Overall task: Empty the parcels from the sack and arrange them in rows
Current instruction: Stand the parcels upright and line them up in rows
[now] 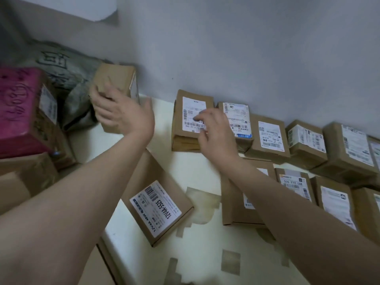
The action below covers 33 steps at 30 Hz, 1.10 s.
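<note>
My left hand point(121, 112) grips a brown box point(117, 83) beside the grey sack point(61, 66). My right hand point(213, 130) touches the back row's end parcel point(191, 120) with bent fingertips; I can't tell its grip. A tilted parcel point(158, 204) lies at the table point(205, 254) edge, open surface beside it.

We note: parcels point(267, 153) brown | labels point(269, 136) white, black barcodes | sack point(61, 64) grey, dark marks | box point(18, 112) magenta, scribbled | bench point(197, 254) cream, beige patches | wall point(246, 48) pale grey
</note>
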Available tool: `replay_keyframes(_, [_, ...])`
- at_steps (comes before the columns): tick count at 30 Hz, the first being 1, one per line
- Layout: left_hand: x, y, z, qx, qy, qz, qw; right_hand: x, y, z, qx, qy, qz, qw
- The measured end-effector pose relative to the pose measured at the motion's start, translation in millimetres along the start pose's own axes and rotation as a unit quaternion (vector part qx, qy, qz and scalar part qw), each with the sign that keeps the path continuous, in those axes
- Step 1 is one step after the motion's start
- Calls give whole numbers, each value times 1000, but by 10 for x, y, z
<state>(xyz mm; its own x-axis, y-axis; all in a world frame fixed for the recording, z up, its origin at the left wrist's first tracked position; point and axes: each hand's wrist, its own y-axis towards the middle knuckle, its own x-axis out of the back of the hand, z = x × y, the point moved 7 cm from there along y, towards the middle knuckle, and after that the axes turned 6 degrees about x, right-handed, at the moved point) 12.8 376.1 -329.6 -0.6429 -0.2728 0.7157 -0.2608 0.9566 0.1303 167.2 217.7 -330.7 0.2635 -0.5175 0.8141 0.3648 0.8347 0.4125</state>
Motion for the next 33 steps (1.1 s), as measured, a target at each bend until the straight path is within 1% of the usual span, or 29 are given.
replay_keyframes(1, [30,144,89,44,-2,-7,999,-127,-15,103,-2,34,49,998])
replay_keyframes(2, [37,269,180,71,-12,-1,997,-270,-53,205,-19,65,117,991])
replay_keyframes(3, [6,373,266,84,-32,23,996,-426,-129,318,-33,86,197,976])
replay_keyframes(5, [-109,490,391,72,-91,104,988,-712,-355,547,-35,97,339,935])
replay_keyframes(6, [-137,502,420,52,-113,132,983,-824,-483,646,-43,92,392,915])
replay_keyframes(7, [-132,489,432,32,-130,147,980,-917,-603,728,-56,75,429,898])
replay_keyframes(9, [-85,405,418,4,-144,166,976,-1052,-781,881,-57,20,459,886])
replay_keyframes(11, [-94,314,387,-7,-138,205,969,-1119,-881,981,-69,-19,459,886])
replay_keyframes(14, [-225,280,376,35,-150,306,940,-1063,-939,951,-152,-10,460,875])
replay_keyframes(15, [-248,302,358,52,-150,325,932,-1024,-960,915,-171,-11,463,870])
replay_keyframes(17, [-223,379,291,83,-146,325,931,-927,-983,826,-198,-6,457,867])
replay_keyframes(18, [-196,417,252,91,-138,315,935,-864,-956,767,-210,0,432,877])
replay_keyframes(20, [-150,479,195,90,-119,298,943,-680,-793,623,-227,-2,326,918])
replay_keyframes(21, [-135,496,182,85,-107,297,945,-584,-691,551,-232,-6,273,934])
replay_keyframes(22, [-124,498,182,84,-96,302,945,-517,-595,486,-235,-8,242,941])
replay_keyframes(25, [-180,500,191,82,-100,335,933,-482,-396,349,-243,3,237,941])
replay_keyframes(27, [-244,473,172,81,-114,387,911,-500,-350,285,-258,8,233,938])
replay_keyframes(29, [-290,407,134,63,-115,428,894,-544,-361,268,-264,2,232,936])
replay_keyframes(30, [-320,389,127,45,-113,431,894,-576,-381,271,-263,-1,236,936])
replay_keyframes(33, [-366,326,153,-36,-79,398,913,-663,-462,301,-256,0,247,935])
